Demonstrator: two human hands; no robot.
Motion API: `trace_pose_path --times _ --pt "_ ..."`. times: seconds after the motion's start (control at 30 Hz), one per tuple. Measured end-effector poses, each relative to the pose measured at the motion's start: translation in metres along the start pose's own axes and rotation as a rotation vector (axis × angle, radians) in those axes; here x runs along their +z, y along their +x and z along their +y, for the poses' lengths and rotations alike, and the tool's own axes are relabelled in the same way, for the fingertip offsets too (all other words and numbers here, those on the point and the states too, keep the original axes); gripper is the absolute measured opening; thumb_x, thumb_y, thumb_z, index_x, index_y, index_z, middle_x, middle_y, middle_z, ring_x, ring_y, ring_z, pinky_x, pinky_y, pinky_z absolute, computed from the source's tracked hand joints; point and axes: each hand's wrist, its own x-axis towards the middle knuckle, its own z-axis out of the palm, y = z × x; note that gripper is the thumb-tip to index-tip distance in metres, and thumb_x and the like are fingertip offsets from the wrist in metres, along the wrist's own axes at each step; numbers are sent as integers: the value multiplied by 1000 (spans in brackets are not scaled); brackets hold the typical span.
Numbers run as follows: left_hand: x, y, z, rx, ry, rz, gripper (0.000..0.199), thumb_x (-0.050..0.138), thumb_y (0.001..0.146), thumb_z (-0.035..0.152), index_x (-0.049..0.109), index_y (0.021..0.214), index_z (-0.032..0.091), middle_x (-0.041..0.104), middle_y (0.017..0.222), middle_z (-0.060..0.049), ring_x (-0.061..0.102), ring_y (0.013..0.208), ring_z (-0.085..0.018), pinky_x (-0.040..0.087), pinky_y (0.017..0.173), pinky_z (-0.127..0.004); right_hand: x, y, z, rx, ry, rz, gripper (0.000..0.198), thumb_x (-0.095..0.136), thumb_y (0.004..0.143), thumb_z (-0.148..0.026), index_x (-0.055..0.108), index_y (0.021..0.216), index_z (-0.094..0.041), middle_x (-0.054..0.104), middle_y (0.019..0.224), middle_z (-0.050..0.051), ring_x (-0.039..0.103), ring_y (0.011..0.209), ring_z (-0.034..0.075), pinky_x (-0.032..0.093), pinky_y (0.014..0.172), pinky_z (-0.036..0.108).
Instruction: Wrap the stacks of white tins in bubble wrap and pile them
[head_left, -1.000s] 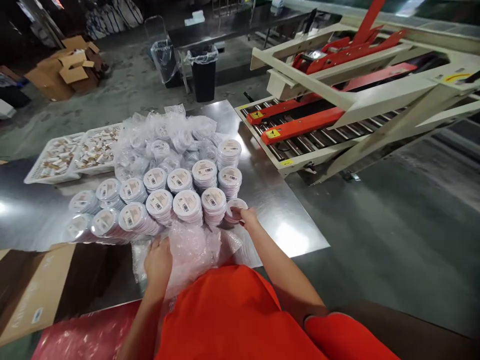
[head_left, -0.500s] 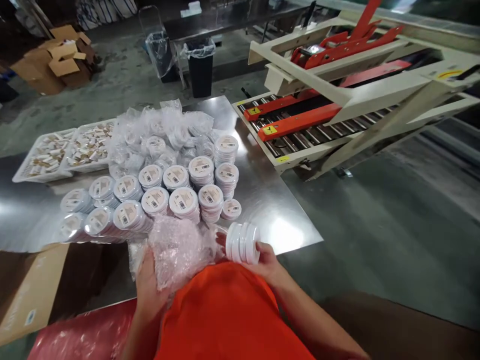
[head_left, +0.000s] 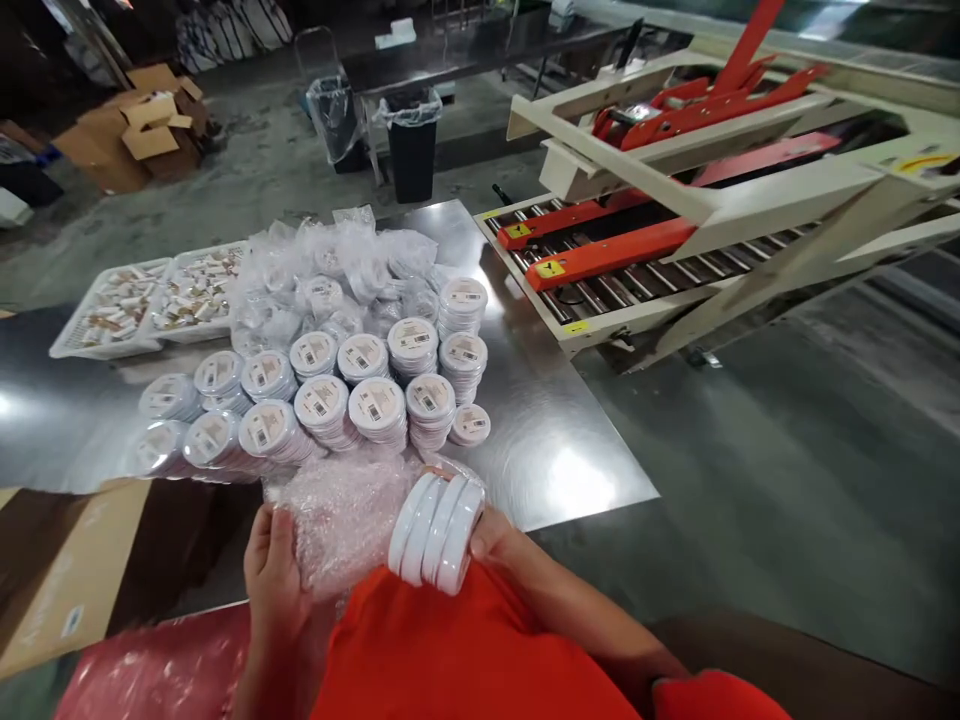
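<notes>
My left hand [head_left: 274, 565] grips the near left edge of a sheet of clear bubble wrap [head_left: 349, 515], thumb on top. My right hand [head_left: 501, 538] is closed around a short row of white, thick round discs [head_left: 435, 532] turned on their sides. These discs lie against the right end of the bubble wrap, close to my red shirt. Just beyond, stacks of similar white discs [head_left: 377, 403] with printed labels stand in rows on the metal table [head_left: 559, 450]. A lower disc stack [head_left: 471, 425] sits at the right end of the front row.
Bubble-wrapped bundles [head_left: 300, 265] are heaped behind the stacks. Two white baskets [head_left: 97, 349] hold small white and tan pieces. A roller conveyor machine [head_left: 615, 265] stands to the right. Below the table's left side are a cardboard box [head_left: 82, 570] and red plastic [head_left: 157, 665].
My right hand has brought the discs leftward and down onto the right part of the bubble wrap, tilting them. My left hand has shifted slightly left, still holding the wrap. The view has shifted slightly.
</notes>
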Motion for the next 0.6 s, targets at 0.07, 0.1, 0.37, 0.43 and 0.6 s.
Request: trace_pose_path --times 0.07,0.1,0.37,0.43,0.6 --pt "3 2 -1 -89 31 -25 35 39 87 57 43 78 24 45 56 6 45 45 -13 40 46 -26 2 -3 -5 -22 1 -56 72 92 23 -42 65 86 -21 65 75 0 58 65 15 48 63 25" --pt "4 3 -2 -111 79 -48 32 45 84 55 46 78 23 48 58 5 45 47 -13 40 47 -26 4 -2 -8 -21 -16 -101 75 94 25 -34 65 92 -22 64 76 -1 57 65 14 47 63 24" --pt "-4 -8 23 78 125 -234 30 54 81 49 59 80 19 62 70 -3 58 65 -18 48 63 -29 31 26 -7 -70 -344 -281 70 94 34 -33 66 97 -22 55 121 3 42 129 25 27 111 33" --pt "0 -12 32 -69 -35 -429 33 61 76 52 61 79 19 64 67 -1 59 61 -17 48 57 -28 37 27 -4 -25 -246 -327 69 94 36 -31 66 99 -22 50 136 4 38 135 27 26 113 35" --pt "9 -12 31 -283 -241 -410 36 71 69 51 66 76 16 68 67 -3 59 61 -16 47 55 -26 38 21 4 19 -48 -235 72 93 36 -25 67 103 -22 59 131 6 56 118 25 43 99 34"
